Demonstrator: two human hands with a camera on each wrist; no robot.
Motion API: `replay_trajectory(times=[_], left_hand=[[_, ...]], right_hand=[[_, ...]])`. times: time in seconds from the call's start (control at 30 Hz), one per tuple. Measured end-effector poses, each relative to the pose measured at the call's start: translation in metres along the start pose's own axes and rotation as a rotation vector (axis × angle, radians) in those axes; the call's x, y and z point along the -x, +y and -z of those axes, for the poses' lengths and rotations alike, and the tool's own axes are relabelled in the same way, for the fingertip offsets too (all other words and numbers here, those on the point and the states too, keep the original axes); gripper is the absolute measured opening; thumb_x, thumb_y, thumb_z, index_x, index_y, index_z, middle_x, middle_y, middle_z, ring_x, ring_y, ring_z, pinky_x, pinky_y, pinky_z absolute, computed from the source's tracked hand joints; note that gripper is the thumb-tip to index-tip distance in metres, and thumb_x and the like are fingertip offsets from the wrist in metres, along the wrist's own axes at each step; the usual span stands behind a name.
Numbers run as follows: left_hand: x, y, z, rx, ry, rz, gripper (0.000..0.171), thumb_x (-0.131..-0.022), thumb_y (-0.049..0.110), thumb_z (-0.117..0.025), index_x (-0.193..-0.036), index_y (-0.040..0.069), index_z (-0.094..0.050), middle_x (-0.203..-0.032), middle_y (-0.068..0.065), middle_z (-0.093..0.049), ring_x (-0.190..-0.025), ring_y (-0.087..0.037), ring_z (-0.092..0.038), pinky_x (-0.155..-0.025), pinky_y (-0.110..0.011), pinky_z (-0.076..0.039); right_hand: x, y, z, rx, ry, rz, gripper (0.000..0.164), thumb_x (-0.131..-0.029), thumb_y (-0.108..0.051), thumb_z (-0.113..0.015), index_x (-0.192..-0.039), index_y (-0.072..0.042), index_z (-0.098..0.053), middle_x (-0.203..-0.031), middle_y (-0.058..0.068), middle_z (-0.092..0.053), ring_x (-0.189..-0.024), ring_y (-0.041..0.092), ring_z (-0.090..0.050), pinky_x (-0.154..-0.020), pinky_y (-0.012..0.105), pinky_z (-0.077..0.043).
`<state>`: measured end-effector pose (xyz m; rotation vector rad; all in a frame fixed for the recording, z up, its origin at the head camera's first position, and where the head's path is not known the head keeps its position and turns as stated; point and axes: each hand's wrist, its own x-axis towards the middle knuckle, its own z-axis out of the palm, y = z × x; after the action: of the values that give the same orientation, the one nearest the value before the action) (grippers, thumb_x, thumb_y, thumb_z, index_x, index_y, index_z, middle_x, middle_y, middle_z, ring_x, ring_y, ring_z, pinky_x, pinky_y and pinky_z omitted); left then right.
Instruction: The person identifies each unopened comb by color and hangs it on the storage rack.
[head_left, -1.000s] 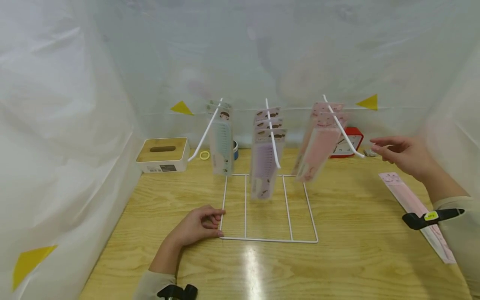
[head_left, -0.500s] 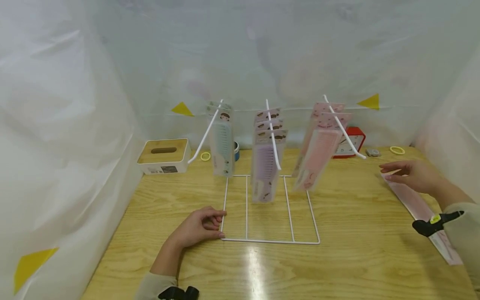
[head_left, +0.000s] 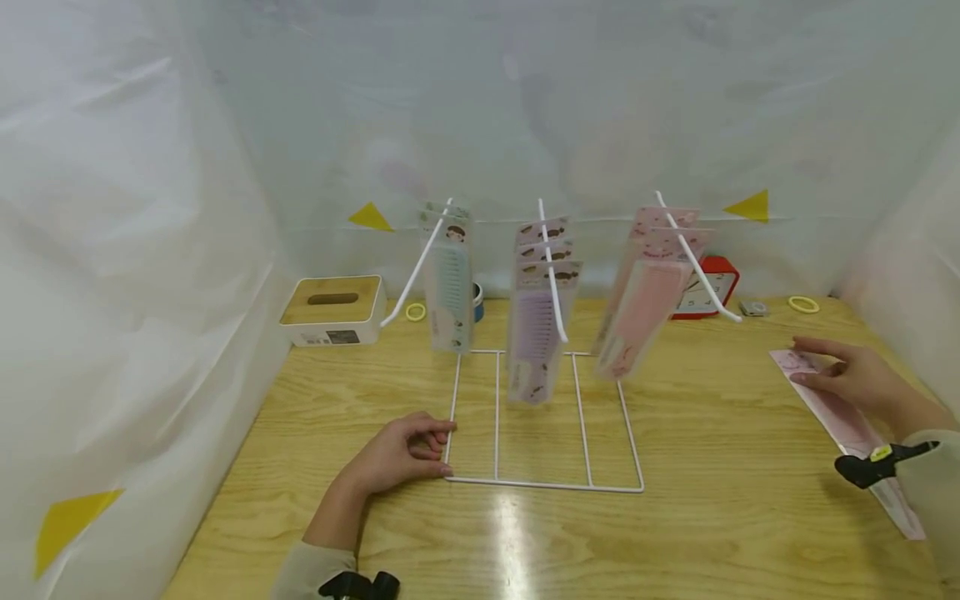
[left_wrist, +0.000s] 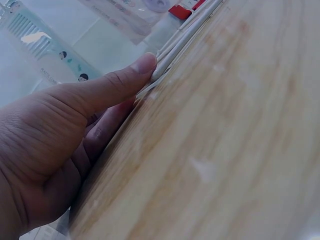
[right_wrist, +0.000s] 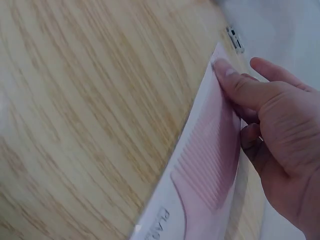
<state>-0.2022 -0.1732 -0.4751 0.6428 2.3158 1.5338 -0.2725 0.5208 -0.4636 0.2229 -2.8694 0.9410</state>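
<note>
My left hand (head_left: 401, 450) grips the left front corner of a white wire display rack (head_left: 547, 484), thumb at the corner and index finger at the side bar. Packaged combs hang from the rack's three prongs: green combs (head_left: 452, 287) on the left, purple combs (head_left: 536, 329) in the middle, pink combs (head_left: 651, 304) on the right. At the table's right side, my right hand (head_left: 862, 379) pinches the printed top end of another packaged pink comb (right_wrist: 210, 160). In the right wrist view the thumb lies on its front, with fingers at the far edge, partly hidden.
Along the back stand a tissue box (head_left: 332, 308) with a wooden lid, a blue roll (head_left: 478, 302) and a red clock (head_left: 708, 287). Yellow rings (head_left: 804, 305) and a small grey item (head_left: 754, 308) lie there too. Pale sheeting (head_left: 525, 108) encloses the table.
My right hand has come down and toward me from beside the clock onto the loose pink comb's top end. The hanging pink combs swing slightly. My left hand stays at the rack.
</note>
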Motion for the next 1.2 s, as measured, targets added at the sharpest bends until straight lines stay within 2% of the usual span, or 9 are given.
replay_trajectory(times=[0.1, 0.17, 0.33, 0.47, 0.57, 0.67, 0.83, 1.07, 1.2], left_hand=[[0.0, 0.0, 0.0, -0.003, 0.002, -0.001, 0.06, -0.077, 0.014, -0.087, -0.131, 0.003, -0.064, -0.107, -0.015, -0.06, -0.094, -0.014, -0.064, -0.087, -0.026, -0.063], [0.0, 0.001, -0.001, -0.005, 0.005, -0.002, 0.06, -0.077, 0.014, -0.088, -0.131, 0.003, -0.064, -0.107, -0.015, -0.06, -0.093, -0.013, -0.064, -0.086, -0.025, -0.063], [0.0, 0.002, 0.0, 0.017, -0.004, -0.013, 0.06, -0.077, 0.012, -0.087, -0.13, 0.001, -0.064, -0.107, -0.017, -0.06, -0.093, -0.013, -0.063, -0.086, -0.026, -0.063], [0.0, 0.001, 0.0, 0.028, -0.008, -0.021, 0.059, -0.077, 0.011, -0.087, -0.131, 0.0, -0.063, -0.108, -0.017, -0.06, -0.094, -0.012, -0.062, -0.087, -0.026, -0.063], [0.0, 0.0, 0.0, 0.027, 0.0, -0.024, 0.059, -0.077, 0.01, -0.087, -0.13, 0.001, -0.064, -0.107, -0.017, -0.06, -0.094, -0.012, -0.062, -0.087, -0.026, -0.063], [0.0, 0.0, 0.0, 0.028, -0.004, -0.027, 0.059, -0.077, 0.011, -0.087, -0.13, 0.001, -0.064, -0.107, -0.017, -0.06, -0.093, -0.012, -0.062, -0.087, -0.026, -0.063], [0.0, -0.003, -0.001, 0.022, -0.015, -0.019, 0.059, -0.077, 0.012, -0.087, -0.13, 0.002, -0.065, -0.106, -0.017, -0.06, -0.093, -0.012, -0.063, -0.088, -0.026, -0.062], [-0.002, -0.005, -0.001, 0.008, -0.017, -0.024, 0.059, -0.077, 0.014, -0.087, -0.131, 0.004, -0.064, -0.106, -0.014, -0.06, -0.093, -0.012, -0.063, -0.088, -0.026, -0.062], [-0.002, -0.004, 0.0, 0.009, -0.015, -0.008, 0.06, -0.077, 0.016, -0.087, -0.131, 0.006, -0.065, -0.106, -0.012, -0.06, -0.094, -0.011, -0.063, -0.088, -0.025, -0.062]], right_hand=[[-0.001, 0.003, 0.0, 0.017, -0.01, -0.027, 0.062, -0.09, -0.027, -0.077, -0.142, -0.003, -0.053, -0.115, -0.048, -0.045, -0.089, -0.029, -0.037, -0.063, 0.0, -0.038], [-0.003, 0.003, 0.002, 0.048, -0.034, -0.061, 0.065, -0.09, -0.032, -0.076, -0.143, -0.001, -0.052, -0.131, -0.025, -0.057, -0.089, -0.025, -0.037, -0.063, 0.001, -0.036], [-0.011, -0.007, 0.005, 0.123, -0.167, -0.169, 0.074, -0.092, -0.048, -0.069, -0.143, 0.0, -0.048, -0.141, 0.036, -0.045, -0.103, 0.031, -0.05, -0.082, 0.035, -0.046], [-0.016, -0.014, 0.003, 0.084, -0.193, -0.247, 0.079, -0.091, -0.057, -0.065, -0.142, 0.0, -0.048, -0.139, 0.035, -0.042, -0.114, 0.047, -0.04, -0.085, 0.052, -0.044], [-0.016, -0.019, -0.001, 0.041, -0.111, -0.286, 0.077, -0.089, -0.06, -0.067, -0.137, 0.0, -0.055, -0.127, 0.023, -0.055, -0.098, 0.031, -0.048, -0.069, 0.035, -0.046], [-0.012, -0.023, -0.004, -0.011, -0.038, -0.306, 0.071, -0.088, -0.058, -0.068, -0.131, -0.003, -0.062, -0.104, -0.009, -0.063, -0.083, 0.01, -0.051, -0.057, 0.024, -0.047], [-0.004, -0.032, -0.003, -0.112, 0.03, -0.345, 0.057, -0.09, -0.058, -0.065, -0.13, -0.017, -0.067, -0.089, -0.044, -0.043, -0.084, -0.009, -0.044, -0.061, 0.014, -0.048], [-0.001, -0.068, 0.0, -0.401, 0.185, -0.419, 0.035, -0.087, -0.044, -0.076, -0.122, -0.039, -0.071, -0.086, -0.045, -0.056, -0.086, -0.013, -0.047, -0.062, 0.009, -0.039], [0.002, -0.091, 0.0, -0.733, 0.22, -0.28, 0.023, -0.092, -0.018, -0.073, -0.113, -0.028, -0.076, -0.094, -0.031, -0.067, -0.088, -0.012, -0.057, -0.066, 0.005, -0.047]])
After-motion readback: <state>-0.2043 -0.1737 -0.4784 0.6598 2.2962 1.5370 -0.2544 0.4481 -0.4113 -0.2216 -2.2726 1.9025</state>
